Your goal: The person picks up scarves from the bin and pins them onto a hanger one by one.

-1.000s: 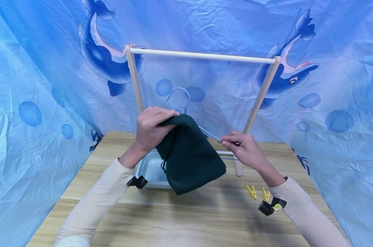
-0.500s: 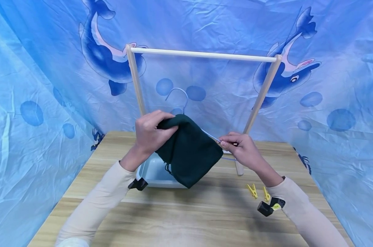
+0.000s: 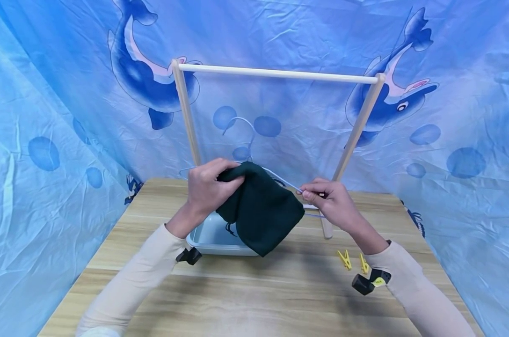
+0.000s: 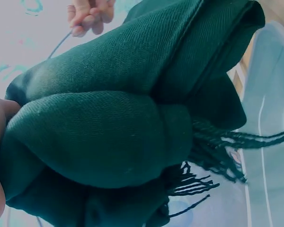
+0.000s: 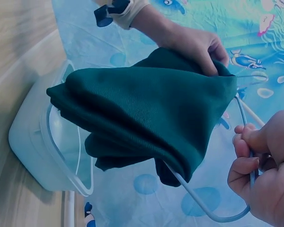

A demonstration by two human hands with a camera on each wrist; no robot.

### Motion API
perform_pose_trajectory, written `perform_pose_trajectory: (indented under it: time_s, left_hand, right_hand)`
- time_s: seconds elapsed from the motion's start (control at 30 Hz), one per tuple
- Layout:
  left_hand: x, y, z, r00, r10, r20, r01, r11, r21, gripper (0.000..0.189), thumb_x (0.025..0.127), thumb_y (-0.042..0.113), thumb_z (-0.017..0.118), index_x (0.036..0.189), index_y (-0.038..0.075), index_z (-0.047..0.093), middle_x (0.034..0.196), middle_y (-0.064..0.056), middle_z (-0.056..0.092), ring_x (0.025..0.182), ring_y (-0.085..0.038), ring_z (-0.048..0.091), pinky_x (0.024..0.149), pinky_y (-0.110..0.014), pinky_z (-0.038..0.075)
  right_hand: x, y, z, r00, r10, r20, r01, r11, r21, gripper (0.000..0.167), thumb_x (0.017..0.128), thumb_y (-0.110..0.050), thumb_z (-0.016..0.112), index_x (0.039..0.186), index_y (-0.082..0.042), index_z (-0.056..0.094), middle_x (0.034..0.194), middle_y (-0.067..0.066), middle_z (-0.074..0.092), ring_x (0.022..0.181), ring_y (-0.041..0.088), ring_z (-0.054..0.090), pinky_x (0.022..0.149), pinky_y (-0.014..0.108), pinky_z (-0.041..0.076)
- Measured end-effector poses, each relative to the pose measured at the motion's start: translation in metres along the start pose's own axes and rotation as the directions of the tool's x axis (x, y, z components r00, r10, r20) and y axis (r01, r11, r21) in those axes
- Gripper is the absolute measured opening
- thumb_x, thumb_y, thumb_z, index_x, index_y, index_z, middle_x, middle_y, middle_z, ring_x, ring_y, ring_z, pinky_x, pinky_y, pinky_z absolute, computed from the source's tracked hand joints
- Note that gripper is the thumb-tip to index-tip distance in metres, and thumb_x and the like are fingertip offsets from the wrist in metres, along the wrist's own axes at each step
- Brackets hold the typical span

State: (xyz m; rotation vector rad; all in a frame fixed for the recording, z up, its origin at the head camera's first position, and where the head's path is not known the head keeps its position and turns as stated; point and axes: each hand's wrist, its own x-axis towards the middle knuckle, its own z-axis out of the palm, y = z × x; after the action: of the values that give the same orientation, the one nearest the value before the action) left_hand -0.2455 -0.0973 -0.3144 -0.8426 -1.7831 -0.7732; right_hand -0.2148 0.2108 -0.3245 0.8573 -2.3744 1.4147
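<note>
A dark green fringed scarf (image 3: 265, 210), folded over, hangs in mid-air in front of a thin pale-blue clothes hanger (image 3: 275, 175). My left hand (image 3: 210, 185) grips the scarf's upper edge; in the left wrist view the fringe (image 4: 217, 142) dangles toward the tub. With thumb and fingers, my right hand (image 3: 332, 201) pinches the hanger's right arm, also visible in the right wrist view beside the scarf (image 5: 146, 109). The hanger's hook (image 3: 242, 120) points up, away from the rack. Cloth covers much of the hanger's middle and lower bar.
Behind the hands stands a wooden rack with a white top rail (image 3: 275, 73). A light-blue plastic tub (image 3: 221, 250) sits on the wooden table (image 3: 237, 299) beneath the scarf. Two yellow clothespins (image 3: 345, 260) lie at the right, near the right wrist camera (image 3: 366, 283).
The scarf's lower end has swung to the right and up a little, then its top has dropped slightly. More of the hanger's shoulders now shows. The right hand has barely moved.
</note>
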Motion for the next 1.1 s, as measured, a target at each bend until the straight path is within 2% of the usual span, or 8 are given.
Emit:
perform_pose_trajectory:
  time_s: [0.2, 0.43, 0.53, 0.7, 0.8, 0.9, 1.0, 1.1]
  left_hand:
    - [-0.008, 0.001, 0.001, 0.998, -0.05, 0.028, 0.05, 0.999, 0.017, 0.02, 0.079, 0.013, 0.087, 0.094, 0.002, 0.079, 0.089, -0.012, 0.078, 0.077, -0.028, 0.075, 0.071, -0.043, 0.06]
    - [-0.018, 0.0, 0.002, 0.986, -0.116, 0.118, 0.115, 0.993, 0.014, 0.022, 0.083, 0.014, 0.085, 0.102, 0.004, 0.08, 0.098, -0.012, 0.078, 0.087, -0.029, 0.076, 0.078, -0.044, 0.06]
    - [-0.021, -0.001, 0.002, 0.968, -0.184, 0.169, 0.187, 0.982, -0.002, 0.022, 0.086, 0.015, 0.083, 0.105, 0.005, 0.079, 0.101, -0.012, 0.078, 0.092, -0.029, 0.076, 0.082, -0.044, 0.06]
    - [-0.018, -0.001, -0.003, 0.916, -0.291, 0.277, 0.299, 0.954, 0.013, 0.022, 0.089, 0.02, 0.081, 0.106, 0.007, 0.078, 0.1, -0.01, 0.078, 0.086, -0.027, 0.074, 0.077, -0.043, 0.058]
    - [-0.013, -0.001, -0.005, 0.891, -0.313, 0.328, 0.311, 0.949, 0.06, 0.021, 0.091, 0.021, 0.079, 0.107, 0.008, 0.077, 0.098, -0.009, 0.077, 0.08, -0.025, 0.071, 0.069, -0.04, 0.054]
    - [-0.008, 0.0, -0.006, 0.878, -0.309, 0.366, 0.295, 0.951, 0.095, 0.02, 0.093, 0.02, 0.077, 0.108, 0.008, 0.075, 0.1, -0.009, 0.076, 0.078, -0.026, 0.068, 0.066, -0.04, 0.05]
    - [-0.003, 0.002, -0.007, 0.866, -0.299, 0.4, 0.285, 0.954, 0.094, 0.022, 0.093, 0.017, 0.076, 0.112, 0.007, 0.073, 0.104, -0.01, 0.075, 0.083, -0.028, 0.068, 0.069, -0.043, 0.051]
    - [0.001, 0.004, -0.007, 0.861, -0.276, 0.427, 0.272, 0.96, 0.07, 0.026, 0.093, 0.011, 0.075, 0.119, 0.006, 0.071, 0.112, -0.012, 0.074, 0.095, -0.031, 0.07, 0.081, -0.046, 0.055]
  right_hand:
    - [0.001, -0.002, 0.0, 1.0, -0.011, -0.007, 0.011, 1.0, -0.001, 0.014, 0.096, 0.005, 0.065, 0.102, 0.005, 0.077, 0.085, 0.015, 0.066, 0.063, 0.013, 0.049, 0.053, 0.023, 0.041]
    - [0.0, -0.003, 0.0, 1.0, 0.016, -0.015, -0.016, 1.0, 0.006, 0.014, 0.096, 0.005, 0.065, 0.103, 0.005, 0.077, 0.082, 0.01, 0.063, 0.063, 0.014, 0.048, 0.053, 0.023, 0.042]
    - [0.0, -0.003, 0.0, 1.0, 0.026, -0.016, -0.026, 1.0, 0.003, 0.014, 0.097, 0.004, 0.065, 0.104, 0.005, 0.077, 0.083, 0.011, 0.063, 0.063, 0.014, 0.048, 0.053, 0.023, 0.042]
    - [0.0, -0.003, -0.002, 0.999, 0.044, -0.018, -0.044, 0.999, 0.013, 0.015, 0.097, 0.003, 0.065, 0.105, 0.006, 0.077, 0.085, 0.012, 0.064, 0.064, 0.015, 0.048, 0.054, 0.024, 0.042]
    - [0.001, -0.003, -0.003, 0.998, 0.051, -0.025, -0.05, 0.999, 0.014, 0.015, 0.097, 0.002, 0.065, 0.105, 0.006, 0.077, 0.085, 0.011, 0.063, 0.064, 0.015, 0.048, 0.054, 0.024, 0.041]
    - [0.002, -0.005, -0.004, 0.998, 0.051, -0.03, -0.051, 0.999, 0.015, 0.015, 0.097, 0.002, 0.065, 0.105, 0.005, 0.077, 0.083, 0.009, 0.062, 0.064, 0.015, 0.048, 0.054, 0.024, 0.041]
    - [0.003, -0.006, -0.006, 0.998, 0.05, -0.033, -0.049, 0.998, 0.032, 0.015, 0.098, 0.002, 0.065, 0.105, 0.005, 0.077, 0.083, 0.007, 0.061, 0.064, 0.015, 0.048, 0.054, 0.024, 0.041]
    - [0.004, -0.007, -0.008, 0.998, 0.048, -0.039, -0.046, 0.998, 0.038, 0.015, 0.098, 0.002, 0.064, 0.105, 0.006, 0.076, 0.084, 0.006, 0.061, 0.065, 0.014, 0.048, 0.055, 0.023, 0.041]
